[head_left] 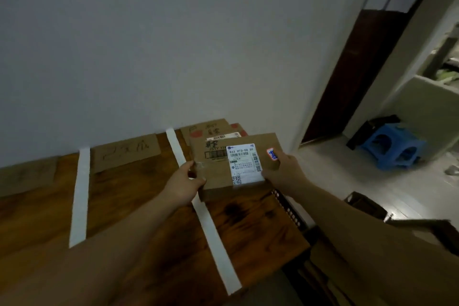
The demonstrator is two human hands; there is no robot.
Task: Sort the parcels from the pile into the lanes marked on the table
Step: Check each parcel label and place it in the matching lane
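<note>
Parcel, flat, white label up, held just right of the tape strip, above the surface. Both hands grip it: left hand at the corner over the strip, right hand at the far edge. Its long axis crosses the lane. More parcels lie just beyond.

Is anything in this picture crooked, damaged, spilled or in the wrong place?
Nothing looks spilled or damaged. One thing is askew: the flat brown cardboard parcel, held by the left hand and the right hand, is not fully inside the right lane. Its near left corner overlaps the white tape strip bordering that lane.
</note>
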